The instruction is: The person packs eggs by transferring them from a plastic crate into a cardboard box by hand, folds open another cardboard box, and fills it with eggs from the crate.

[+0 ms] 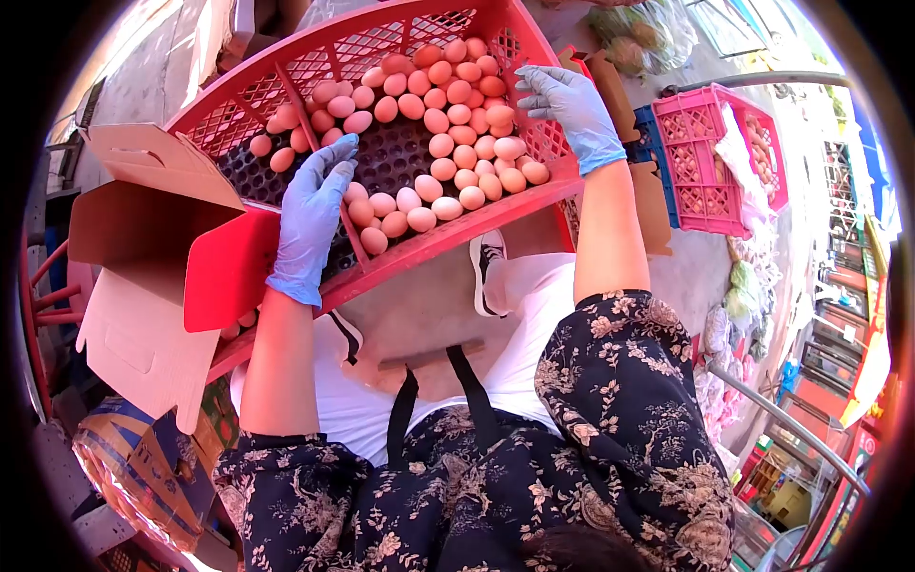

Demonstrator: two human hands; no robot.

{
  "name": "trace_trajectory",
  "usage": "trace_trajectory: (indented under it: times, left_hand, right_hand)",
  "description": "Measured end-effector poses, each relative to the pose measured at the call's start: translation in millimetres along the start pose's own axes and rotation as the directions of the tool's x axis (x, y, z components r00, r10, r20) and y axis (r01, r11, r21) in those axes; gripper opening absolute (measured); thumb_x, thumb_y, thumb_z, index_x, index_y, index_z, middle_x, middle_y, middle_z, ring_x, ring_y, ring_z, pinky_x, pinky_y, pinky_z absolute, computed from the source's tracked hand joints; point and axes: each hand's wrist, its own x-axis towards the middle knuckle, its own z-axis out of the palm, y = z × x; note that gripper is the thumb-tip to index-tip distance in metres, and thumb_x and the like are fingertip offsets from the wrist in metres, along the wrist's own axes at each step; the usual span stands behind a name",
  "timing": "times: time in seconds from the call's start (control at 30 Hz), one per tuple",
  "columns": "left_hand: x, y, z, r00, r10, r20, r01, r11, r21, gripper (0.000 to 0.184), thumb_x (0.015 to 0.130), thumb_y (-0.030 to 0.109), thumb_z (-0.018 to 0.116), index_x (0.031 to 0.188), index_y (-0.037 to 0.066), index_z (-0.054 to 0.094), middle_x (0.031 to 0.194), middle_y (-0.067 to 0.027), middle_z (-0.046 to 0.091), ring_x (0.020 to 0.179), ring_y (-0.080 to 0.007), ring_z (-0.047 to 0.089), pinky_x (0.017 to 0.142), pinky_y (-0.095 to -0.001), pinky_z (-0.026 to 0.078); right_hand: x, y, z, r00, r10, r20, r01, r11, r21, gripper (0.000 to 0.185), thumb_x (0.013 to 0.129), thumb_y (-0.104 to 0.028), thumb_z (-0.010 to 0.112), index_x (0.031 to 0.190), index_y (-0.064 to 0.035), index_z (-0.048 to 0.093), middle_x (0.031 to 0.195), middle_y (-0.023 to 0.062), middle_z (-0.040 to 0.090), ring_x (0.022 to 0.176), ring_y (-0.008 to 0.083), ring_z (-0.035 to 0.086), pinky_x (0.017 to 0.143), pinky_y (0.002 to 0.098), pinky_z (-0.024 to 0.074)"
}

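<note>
Brown eggs sit in a pink plastic lattice crate, black dimpled trays probably steadying them. The blue-gloved left hand bends above, grip unclear; the blue-gloved right hand, fingers loosely extended, seems empty beside the crate wall.

Bright daylight, glare at upper right; strong fisheye bends the edges, and black vignetting swallows the corners
</note>
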Motion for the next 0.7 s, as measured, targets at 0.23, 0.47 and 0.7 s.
trace_trajectory:
  times: [0.23, 0.47, 0.7]
  left_hand:
    - [4, 1, -2, 0.996, -0.060, 0.064, 0.060, 0.998, 0.014, 0.033, 0.093, 0.008, 0.052, 0.124, -0.004, 0.054, 0.120, -0.0104, 0.059, 0.109, -0.0133, 0.053, 0.094, -0.0256, 0.042]
    - [5, 7, -4, 0.993, -0.052, 0.110, 0.051, 0.999, 0.012, 0.031, 0.095, 0.012, 0.054, 0.122, 0.000, 0.057, 0.117, -0.0034, 0.060, 0.102, -0.0100, 0.053, 0.087, -0.0212, 0.042]
    - [6, 13, -8, 0.988, -0.113, 0.106, 0.113, 0.994, 0.001, 0.031, 0.094, 0.015, 0.055, 0.120, 0.000, 0.058, 0.114, -0.0028, 0.061, 0.100, -0.0125, 0.054, 0.087, -0.0241, 0.043]
  right_hand:
    - [16, 29, -8, 0.998, 0.021, -0.063, -0.040, 0.945, -0.324, 0.038, 0.086, -0.029, 0.061, 0.102, 0.0054, 0.064, 0.088, 0.0124, 0.068, 0.074, 0.0184, 0.063, 0.068, 0.0297, 0.0506]
    - [22, 33, 41, 0.977, 0.199, 0.077, -0.008, 0.396, -0.918, 0.060, 0.082, -0.025, 0.054, 0.134, 0.0006, 0.039, 0.115, 0.0237, 0.060, 0.109, 0.0355, 0.058, 0.091, 0.0410, 0.0464]
    - [35, 71, 63, 0.970, 0.241, 0.035, -0.044, 0.313, -0.949, 0.052, 0.082, -0.016, 0.056, 0.130, -0.0050, 0.038, 0.112, 0.0267, 0.059, 0.106, 0.0389, 0.059, 0.088, 0.0437, 0.0480]
